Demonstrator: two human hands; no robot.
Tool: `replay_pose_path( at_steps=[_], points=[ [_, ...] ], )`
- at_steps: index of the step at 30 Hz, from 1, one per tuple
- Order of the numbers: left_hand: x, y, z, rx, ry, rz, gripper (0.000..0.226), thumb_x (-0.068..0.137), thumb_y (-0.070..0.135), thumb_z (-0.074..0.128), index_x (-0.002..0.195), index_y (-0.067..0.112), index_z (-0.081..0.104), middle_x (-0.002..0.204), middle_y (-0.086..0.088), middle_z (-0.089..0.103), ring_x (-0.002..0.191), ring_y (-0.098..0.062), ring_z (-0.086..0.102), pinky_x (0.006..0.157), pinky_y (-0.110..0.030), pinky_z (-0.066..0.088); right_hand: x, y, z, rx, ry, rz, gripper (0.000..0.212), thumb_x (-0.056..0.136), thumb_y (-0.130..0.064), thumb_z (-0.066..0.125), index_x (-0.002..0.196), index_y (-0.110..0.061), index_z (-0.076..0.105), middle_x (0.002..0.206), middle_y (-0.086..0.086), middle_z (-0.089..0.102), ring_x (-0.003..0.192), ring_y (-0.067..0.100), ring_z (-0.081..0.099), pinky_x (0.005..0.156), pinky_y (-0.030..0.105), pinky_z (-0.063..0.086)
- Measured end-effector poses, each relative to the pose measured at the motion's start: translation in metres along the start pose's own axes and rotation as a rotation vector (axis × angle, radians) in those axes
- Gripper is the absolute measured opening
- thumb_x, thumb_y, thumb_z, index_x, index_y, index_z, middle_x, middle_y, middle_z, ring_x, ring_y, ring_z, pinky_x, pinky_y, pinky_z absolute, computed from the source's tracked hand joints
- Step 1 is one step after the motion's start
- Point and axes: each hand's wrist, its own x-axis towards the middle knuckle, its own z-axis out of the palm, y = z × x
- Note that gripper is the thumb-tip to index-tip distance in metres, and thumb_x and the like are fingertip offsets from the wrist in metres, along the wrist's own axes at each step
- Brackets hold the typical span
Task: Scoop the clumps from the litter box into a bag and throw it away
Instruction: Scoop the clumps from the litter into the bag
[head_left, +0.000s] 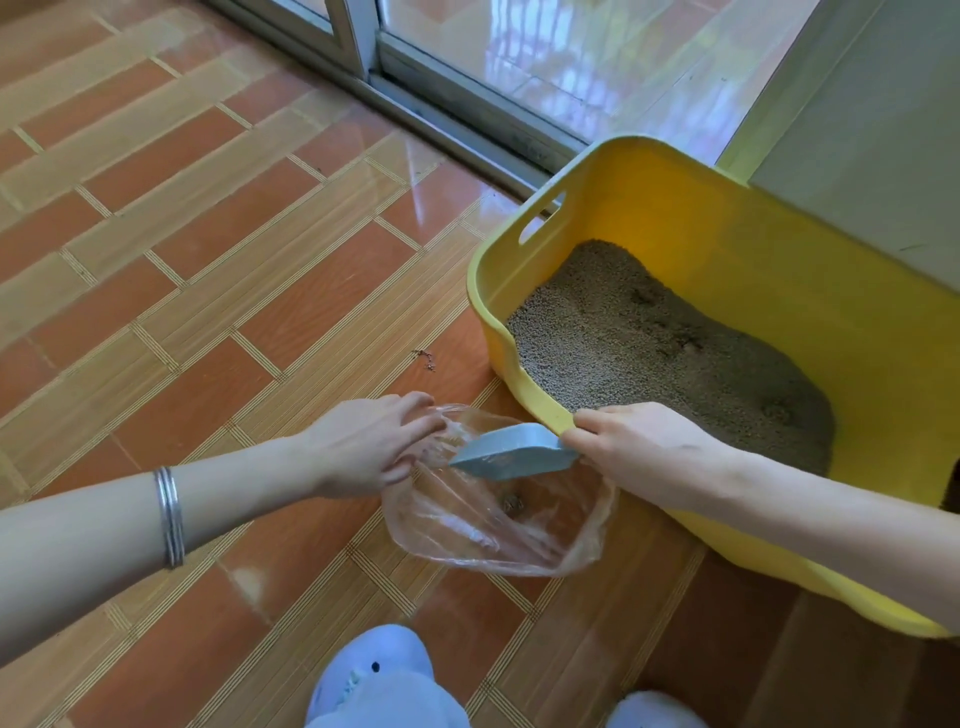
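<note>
now the left hand (363, 448) pinches the clear bag (467, 540) rim, fingers curled; the right hand (644, 448), forearm level, clamps the blue scoop (511, 450) over the bag mouth. a clump (511, 503) lies below, with the litter box (675, 208) beside the knuckles.

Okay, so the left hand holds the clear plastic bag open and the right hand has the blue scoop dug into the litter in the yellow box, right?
Not quite. In the head view the right hand holds the blue scoop over the open clear plastic bag, outside the yellow litter box, not dug into the litter. The left hand does hold the bag open.
</note>
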Motion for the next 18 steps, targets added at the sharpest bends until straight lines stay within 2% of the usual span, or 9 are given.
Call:
replay_pose_path(
  at_steps=[1, 3, 5, 6, 8, 11, 13, 15, 18],
  points=[
    [0.0, -0.004, 0.001, 0.026, 0.043, 0.021, 0.05, 0.099, 0.031, 0.034, 0.148, 0.021, 0.024, 0.153, -0.002, 0.025, 0.134, -0.015, 0.034, 0.103, -0.027, 0.035, -0.003, 0.0, -0.006, 0.068, -0.064, 0.051, 0.021, 0.095, -0.026, 0.042, 0.114, -0.021, 0.049, 0.104, -0.002, 0.052, 0.09, 0.024, 0.058, 0.066, 0.033, 0.046],
    [-0.001, -0.016, 0.001, 0.086, 0.169, 0.155, 0.046, 0.093, 0.033, 0.041, 0.138, 0.022, 0.044, 0.142, -0.005, 0.043, 0.122, -0.019, 0.049, 0.092, -0.033, 0.046, -0.015, 0.007, -0.013, 0.182, -0.012, 0.108, 0.023, 0.094, -0.036, 0.042, 0.111, -0.024, 0.051, 0.105, -0.007, 0.054, 0.09, 0.022, 0.059, 0.066, 0.03, 0.042],
    [-0.002, -0.024, -0.01, 0.104, 0.258, 0.277, 0.037, 0.084, 0.029, 0.048, 0.116, 0.017, 0.064, 0.119, -0.008, 0.062, 0.102, -0.024, 0.062, 0.076, -0.034, 0.052, -0.032, 0.014, -0.023, 0.285, 0.01, 0.162, 0.018, 0.091, -0.037, 0.047, 0.1, -0.023, 0.053, 0.097, -0.007, 0.056, 0.086, 0.019, 0.057, 0.068, 0.031, 0.043],
    [-0.001, -0.027, -0.015, 0.11, 0.35, 0.341, 0.034, 0.082, 0.027, 0.05, 0.109, 0.016, 0.067, 0.112, -0.007, 0.065, 0.098, -0.025, 0.064, 0.074, -0.035, 0.052, -0.041, 0.018, -0.026, 0.373, 0.005, 0.181, 0.015, 0.09, -0.036, 0.05, 0.093, -0.022, 0.052, 0.091, -0.007, 0.056, 0.082, 0.017, 0.055, 0.068, 0.032, 0.043],
    [0.006, -0.024, -0.028, 0.14, 0.51, 0.444, 0.03, 0.082, 0.024, 0.052, 0.108, 0.016, 0.066, 0.111, -0.006, 0.065, 0.102, -0.025, 0.061, 0.079, -0.038, 0.05, -0.06, 0.025, -0.03, 0.574, 0.007, 0.275, 0.018, 0.088, -0.037, 0.056, 0.081, -0.022, 0.049, 0.077, -0.007, 0.054, 0.069, 0.01, 0.051, 0.061, 0.029, 0.041],
    [0.027, -0.018, -0.056, 0.109, 0.65, 0.522, 0.028, 0.085, 0.025, 0.051, 0.108, 0.015, 0.063, 0.112, -0.007, 0.064, 0.108, -0.025, 0.056, 0.085, -0.041, 0.045, -0.088, 0.031, -0.019, 0.826, 0.073, 0.553, 0.016, 0.086, -0.041, 0.06, 0.082, -0.026, 0.056, 0.071, -0.004, 0.059, 0.056, 0.006, 0.049, 0.05, 0.022, 0.036],
    [0.044, -0.016, -0.077, 0.134, 0.675, 0.514, 0.031, 0.086, 0.027, 0.047, 0.106, 0.014, 0.066, 0.11, -0.007, 0.064, 0.107, -0.026, 0.057, 0.085, -0.041, 0.046, -0.101, 0.034, -0.001, 0.991, 0.119, 0.783, 0.013, 0.088, -0.037, 0.06, 0.087, -0.024, 0.059, 0.065, -0.004, 0.06, 0.047, 0.003, 0.047, 0.043, 0.017, 0.033],
    [0.062, -0.016, -0.093, 0.196, 0.622, 0.483, 0.035, 0.085, 0.031, 0.045, 0.103, 0.013, 0.068, 0.107, -0.008, 0.066, 0.103, -0.028, 0.061, 0.084, -0.04, 0.048, -0.109, 0.04, 0.016, 1.151, 0.103, 0.994, 0.013, 0.091, -0.029, 0.058, 0.09, -0.016, 0.059, 0.06, -0.002, 0.055, 0.041, 0.004, 0.045, 0.041, 0.018, 0.034],
    [0.086, -0.018, -0.109, 0.178, 0.52, 0.399, 0.04, 0.085, 0.037, 0.041, 0.102, 0.014, 0.069, 0.105, -0.007, 0.066, 0.101, -0.028, 0.063, 0.083, -0.041, 0.049, -0.119, 0.046, 0.03, 1.245, 0.049, 1.179, 0.01, 0.094, -0.024, 0.052, 0.092, -0.014, 0.055, 0.064, 0.002, 0.05, 0.044, 0.009, 0.044, 0.039, 0.019, 0.035]
  ],
)
